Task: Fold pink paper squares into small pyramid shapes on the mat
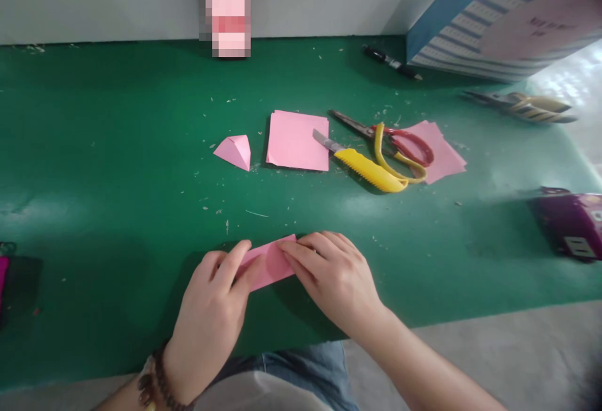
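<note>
A pink paper (270,265), folded into a narrow strip, is held just above the table near its front edge. My left hand (214,304) pinches its left end, with a dark beaded bracelet at the wrist. On the right end, the fingers of my right hand (336,273) are closed over the paper. Beyond my hands lie a small folded pink paper piece (235,150) and a stack of square pink paper (296,141). A yellow utility knife (371,169) rests with its blade on the stack, its body beside scissors (360,124) with red and yellow handles.
More pink sheets (442,154) lie under the scissor handles. A pen (390,63) and striped-handle pliers (522,103) are farther back, near a blue-and-white box (498,28). A purple box (571,223) stands at the right. The green table (117,179) meets a pale wall behind.
</note>
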Action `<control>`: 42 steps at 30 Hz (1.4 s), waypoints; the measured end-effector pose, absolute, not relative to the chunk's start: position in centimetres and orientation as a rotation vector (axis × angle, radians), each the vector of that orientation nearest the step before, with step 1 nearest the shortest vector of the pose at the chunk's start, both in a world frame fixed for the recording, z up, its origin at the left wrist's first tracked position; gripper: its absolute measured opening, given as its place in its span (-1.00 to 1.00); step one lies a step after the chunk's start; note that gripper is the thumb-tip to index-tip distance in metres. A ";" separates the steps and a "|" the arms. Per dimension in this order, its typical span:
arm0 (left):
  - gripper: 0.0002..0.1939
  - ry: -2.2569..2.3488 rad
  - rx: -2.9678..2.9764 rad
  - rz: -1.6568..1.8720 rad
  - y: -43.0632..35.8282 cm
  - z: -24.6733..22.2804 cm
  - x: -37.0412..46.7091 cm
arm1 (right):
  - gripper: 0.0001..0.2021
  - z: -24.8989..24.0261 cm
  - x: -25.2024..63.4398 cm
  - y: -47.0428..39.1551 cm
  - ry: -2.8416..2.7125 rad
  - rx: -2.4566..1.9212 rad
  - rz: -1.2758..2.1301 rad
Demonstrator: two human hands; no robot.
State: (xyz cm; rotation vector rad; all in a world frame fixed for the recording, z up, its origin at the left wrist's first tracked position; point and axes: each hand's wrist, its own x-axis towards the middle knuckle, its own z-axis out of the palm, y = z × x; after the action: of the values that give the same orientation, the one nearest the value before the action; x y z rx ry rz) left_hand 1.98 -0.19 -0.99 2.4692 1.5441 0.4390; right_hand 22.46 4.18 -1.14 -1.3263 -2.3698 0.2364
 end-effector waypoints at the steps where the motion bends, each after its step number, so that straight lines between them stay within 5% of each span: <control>1: -0.61 1.539 2.481 0.434 -0.2 -1.1 2.0 | -0.78 -1.2 22.4 4.2 -2.372 -1.329 0.234; 16: -0.49 1.377 2.715 0.118 0.0 -0.4 1.4 | -0.77 -1.5 22.5 4.1 -2.374 -1.341 0.183; 24: -0.58 1.289 2.822 0.005 0.7 -0.3 1.0 | -0.86 -0.4 22.0 2.4 -2.417 -1.261 -0.030; 42: -0.64 1.295 2.781 0.119 0.6 -0.8 1.0 | -0.86 -1.5 19.9 0.7 -2.436 -1.424 -0.021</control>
State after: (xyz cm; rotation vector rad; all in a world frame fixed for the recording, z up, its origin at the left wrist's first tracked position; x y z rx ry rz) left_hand 1.01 0.64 -0.77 2.7813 1.2953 0.1188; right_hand 19.88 0.66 -1.49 -1.4237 -2.4360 -0.0207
